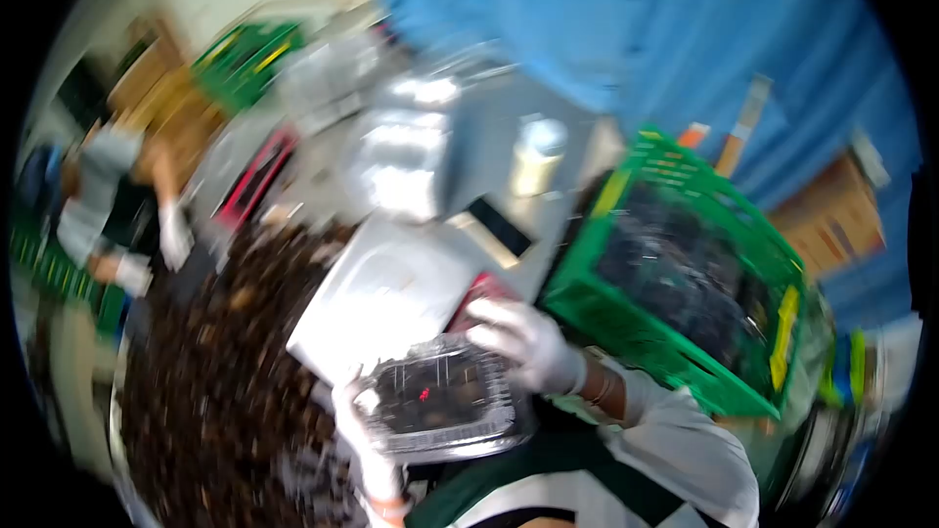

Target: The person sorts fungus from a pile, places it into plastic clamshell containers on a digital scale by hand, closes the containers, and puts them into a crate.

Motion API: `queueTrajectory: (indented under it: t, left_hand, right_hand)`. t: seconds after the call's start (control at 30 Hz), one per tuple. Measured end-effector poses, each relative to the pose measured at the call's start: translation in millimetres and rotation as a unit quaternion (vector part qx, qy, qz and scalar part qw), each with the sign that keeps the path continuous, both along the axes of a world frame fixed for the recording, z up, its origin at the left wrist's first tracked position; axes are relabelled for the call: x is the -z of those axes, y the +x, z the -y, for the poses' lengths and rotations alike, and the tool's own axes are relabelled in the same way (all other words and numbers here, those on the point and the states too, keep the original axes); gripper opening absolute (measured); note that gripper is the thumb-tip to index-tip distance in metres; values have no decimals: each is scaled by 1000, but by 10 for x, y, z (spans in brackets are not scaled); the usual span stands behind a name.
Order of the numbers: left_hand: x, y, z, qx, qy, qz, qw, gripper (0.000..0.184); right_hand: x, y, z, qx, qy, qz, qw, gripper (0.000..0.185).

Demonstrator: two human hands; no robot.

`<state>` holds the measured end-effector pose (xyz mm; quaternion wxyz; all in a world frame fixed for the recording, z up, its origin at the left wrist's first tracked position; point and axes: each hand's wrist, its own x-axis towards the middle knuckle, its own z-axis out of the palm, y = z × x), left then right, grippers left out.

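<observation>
A clear plastic tray (440, 401) with dark contents and a small red mark is held tilted close to my body. My white-gloved left hand (364, 430) grips its left side. My right hand (528, 340), also gloved, is at the upper right corner of the tray with its fingers curled. Beside those fingers is a red piece (481, 295); motion blur hides whether they pinch it or the tray's edge. Just beyond the tray lies a white, flat, box-like thing (377, 293).
A large heap of dark brown pieces (215, 381) covers the left side. To the right stands a green crate (675, 357) with dark packs. Stacked clear trays (401, 156), a pale bottle (538, 156) and a black phone-like slab (497, 225) sit farther back. A co-worker's gloved hand (174, 235) is at far left.
</observation>
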<state>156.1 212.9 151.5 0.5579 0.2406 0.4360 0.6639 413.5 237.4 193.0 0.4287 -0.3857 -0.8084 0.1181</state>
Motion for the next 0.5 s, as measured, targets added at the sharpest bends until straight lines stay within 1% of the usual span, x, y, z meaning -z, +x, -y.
queueTrajectory:
  t: [0.03, 0.07, 0.1, 0.13, 0.17, 0.2, 0.23, 0.27, 0.3, 0.33, 0.37, 0.5]
  left_hand:
    - [-74, 58, -51, 95, -8, -111, 989, 26]
    - [-153, 119, -94, 183, 3, -225, 957, 23]
    - [-239, 251, -158, 227, 39, -350, 908, 21]
    - [-329, 378, -214, 253, 84, -467, 843, 20]
    - [-492, 583, -124, 247, 147, -457, 841, 30]
    - [-527, 640, -134, 251, 170, -459, 835, 30]
    - [-508, 690, -190, 259, 173, -455, 834, 30]
    - [-485, 751, -246, 268, 171, -447, 836, 30]
    - [-455, 770, -289, 270, 160, -441, 841, 29]
    - [-409, 781, -344, 275, 149, -435, 844, 29]
    - [-356, 787, -387, 280, 140, -429, 847, 29]
    - [-106, 711, -511, 297, 113, -401, 859, 28]
  right_hand:
    - [-153, 175, 31, -10, -16, 28, 999, 52]
    - [-304, 363, 82, -5, -52, -13, 999, 57]
    - [-438, 538, 133, -9, -88, -64, 994, 62]
    - [-582, 781, 173, 51, -55, -47, 996, 71]
    - [-790, 1040, 324, 124, -47, -14, 991, 73]
    - [-966, 1264, 442, 211, 4, 35, 977, 72]
    - [-1086, 1497, 551, 284, 28, 60, 957, 69]
    - [-1202, 1912, 757, 427, 36, 78, 900, 69]
    - [-1206, 2153, 855, 478, 33, 66, 875, 69]
    - [-1197, 2391, 961, 531, 55, 122, 837, 63]
    - [-1221, 2566, 1090, 562, 38, 118, 818, 62]
    - [-1127, 3322, 1799, 662, -89, 208, 715, 53]
